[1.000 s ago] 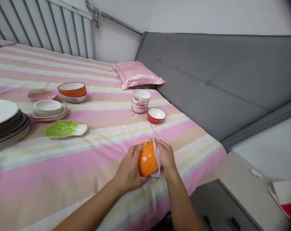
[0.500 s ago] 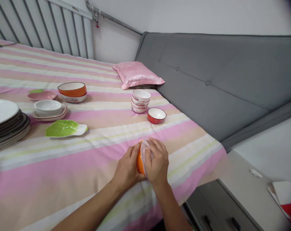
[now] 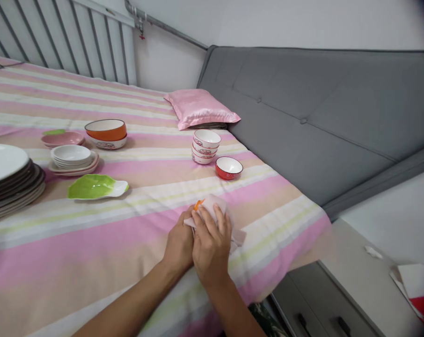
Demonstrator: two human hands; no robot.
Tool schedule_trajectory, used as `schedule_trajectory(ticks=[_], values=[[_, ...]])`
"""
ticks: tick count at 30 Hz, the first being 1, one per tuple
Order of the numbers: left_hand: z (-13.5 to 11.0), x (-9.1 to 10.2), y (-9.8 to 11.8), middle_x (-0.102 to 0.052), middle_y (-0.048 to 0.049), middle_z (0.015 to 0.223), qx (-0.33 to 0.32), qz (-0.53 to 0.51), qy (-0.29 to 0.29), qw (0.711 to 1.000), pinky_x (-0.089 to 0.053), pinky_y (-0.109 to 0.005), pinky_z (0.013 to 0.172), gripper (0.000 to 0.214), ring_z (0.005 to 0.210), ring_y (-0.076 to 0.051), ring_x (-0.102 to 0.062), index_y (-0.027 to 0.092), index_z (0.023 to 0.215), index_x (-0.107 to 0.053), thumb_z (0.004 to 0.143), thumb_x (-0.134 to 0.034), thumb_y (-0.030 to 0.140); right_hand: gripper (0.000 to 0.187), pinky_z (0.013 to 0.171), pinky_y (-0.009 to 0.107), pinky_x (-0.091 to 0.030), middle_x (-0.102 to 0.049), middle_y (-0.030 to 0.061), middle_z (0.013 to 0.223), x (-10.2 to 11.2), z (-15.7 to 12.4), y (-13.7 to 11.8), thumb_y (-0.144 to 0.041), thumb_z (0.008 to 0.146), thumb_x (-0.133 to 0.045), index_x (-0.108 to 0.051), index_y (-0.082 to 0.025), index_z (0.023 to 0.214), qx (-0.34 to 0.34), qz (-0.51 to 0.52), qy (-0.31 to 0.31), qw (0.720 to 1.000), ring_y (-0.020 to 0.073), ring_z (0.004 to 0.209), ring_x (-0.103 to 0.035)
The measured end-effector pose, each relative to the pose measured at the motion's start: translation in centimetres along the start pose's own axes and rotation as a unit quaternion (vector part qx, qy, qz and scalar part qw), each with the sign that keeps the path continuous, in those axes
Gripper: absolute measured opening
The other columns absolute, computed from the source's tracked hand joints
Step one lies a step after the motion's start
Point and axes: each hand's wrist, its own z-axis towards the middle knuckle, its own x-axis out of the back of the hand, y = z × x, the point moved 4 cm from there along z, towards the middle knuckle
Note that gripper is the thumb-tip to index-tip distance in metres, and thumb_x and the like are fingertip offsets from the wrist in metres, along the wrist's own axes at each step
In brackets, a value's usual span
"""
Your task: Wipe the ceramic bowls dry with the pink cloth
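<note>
Above the near part of the bed, my left hand (image 3: pixel 179 239) is closed around an orange bowl (image 3: pixel 198 204). Only a small orange patch of it shows; the rest is under a pale pinkish cloth (image 3: pixel 217 204). My right hand (image 3: pixel 211 238) presses the cloth onto the bowl with bent fingers, and a loose end of cloth hangs to the right. Just beyond the hands sits a red bowl (image 3: pixel 229 174) with a white inside. Behind it stands a stack of white patterned bowls (image 3: pixel 204 152).
On the striped bedsheet (image 3: pixel 127 234) lie a green leaf-shaped dish (image 3: pixel 94 187), small white dishes (image 3: pixel 70 159), pink dishes (image 3: pixel 62 139), an orange bowl on a white one (image 3: pixel 106 131), and stacked plates (image 3: pixel 11 187). A pink pillow (image 3: pixel 201 107) lies by the grey headboard (image 3: pixel 320 107); a nightstand (image 3: pixel 359 276) stands right.
My right hand has moved left with the cloth, which now covers most of the orange bowl's side and top. The dishes on the bed stay in place.
</note>
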Motion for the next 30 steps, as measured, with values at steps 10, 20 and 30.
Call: schedule_trajectory(ticks=[10,20,30], values=[[-0.4,-0.2,2.2,-0.058,-0.0065,0.093,-0.049,0.06,-0.057,0.995,-0.047,-0.032,0.058,0.047,0.081,-0.024,-0.06,0.02,0.11,-0.044,0.069,-0.062,0.034,0.031,0.105,0.049,-0.031,-0.068,0.0017,0.115,1.0,4.1,2.7,-0.018,0.084,-0.048,-0.073,-0.025,0.101,-0.113,0.053,-0.118,0.985,0.0294,0.118,-0.052],[-0.7,-0.8,2.0,-0.057,-0.0103,0.117,-0.074,0.101,-0.076,0.989,-0.052,-0.039,0.067,0.083,0.099,-0.03,-0.06,0.024,0.132,-0.031,0.059,-0.07,0.036,0.026,0.058,0.026,-0.04,-0.066,-0.0011,0.061,-1.7,4.8,9.4,-0.04,0.066,-0.072,-0.072,-0.015,0.075,-0.44,0.463,-0.25,0.728,0.0148,0.059,-0.057],[-0.6,-1.3,1.8,-0.051,-0.0121,0.134,-0.131,0.0,-0.075,0.988,-0.05,-0.041,0.094,0.095,0.118,-0.029,-0.054,0.025,0.135,-0.027,0.057,-0.079,0.04,0.027,0.06,0.03,-0.047,-0.068,0.003,0.063,-2.8,2.8,11.6,-0.041,0.064,-0.071,-0.067,-0.017,0.075,-0.541,0.565,-0.264,0.564,0.0193,0.059,-0.063]])
